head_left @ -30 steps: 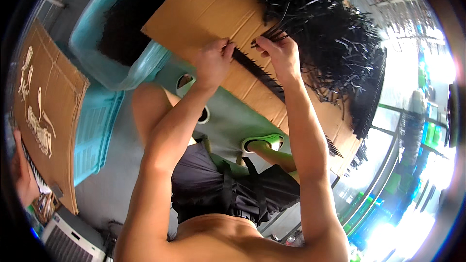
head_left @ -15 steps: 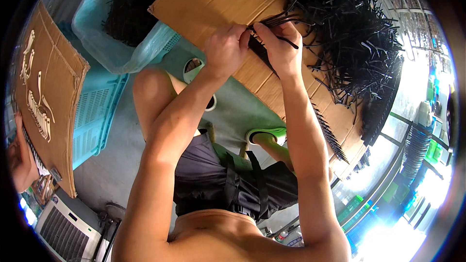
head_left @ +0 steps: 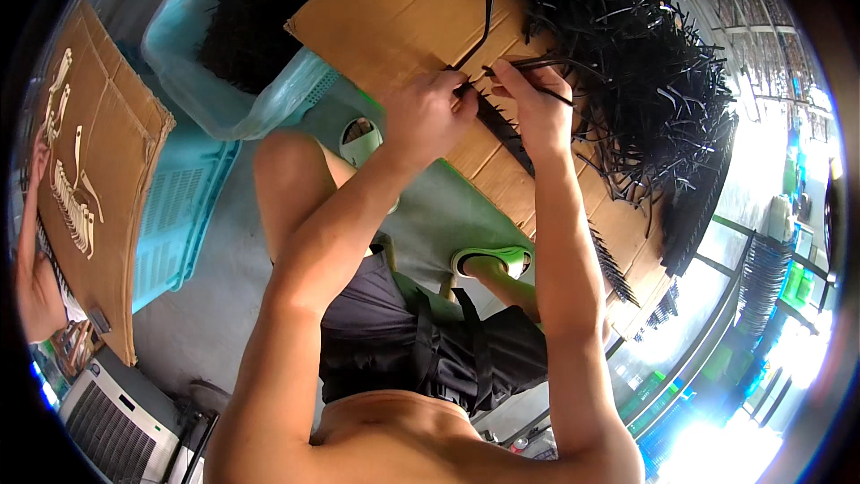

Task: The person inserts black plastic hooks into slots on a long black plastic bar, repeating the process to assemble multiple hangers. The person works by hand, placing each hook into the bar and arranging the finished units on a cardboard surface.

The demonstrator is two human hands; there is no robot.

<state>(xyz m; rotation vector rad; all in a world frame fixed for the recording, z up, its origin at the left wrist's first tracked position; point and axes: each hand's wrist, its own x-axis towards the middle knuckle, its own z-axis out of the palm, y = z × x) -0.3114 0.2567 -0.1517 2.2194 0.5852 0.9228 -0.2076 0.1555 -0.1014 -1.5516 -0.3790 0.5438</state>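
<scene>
Cardboard [head_left: 394, 18] covers the surface in front of the person. A black toothed strip [head_left: 508, 136] lies across it diagonally, passes beneath the right forearm, and shows again beyond it. The left hand [head_left: 425, 116] is closed, thumb against fingers, on the upper end of the strip. 1 slender black piece [head_left: 487, 25] rises from this end; whether the fingers or the strip support it cannot be told. The right hand [head_left: 542, 112] is positioned just beside the left, its fingertips pinching several thin black rods [head_left: 555, 60]; the exact count is unclear. A heap of similar black parts [head_left: 627, 81] occupies the far right section of the cardboard. To the left, a lined blue container [head_left: 170, 81] holds a dark mass [head_left: 237, 45]. Nearer the left edge, a 2nd cardboard sheet [head_left: 116, 152] bears white pieces [head_left: 72, 206] above a blue basket [head_left: 179, 224]. A co-worker's arm [head_left: 31, 260] is visible alongside this sheet.
</scene>
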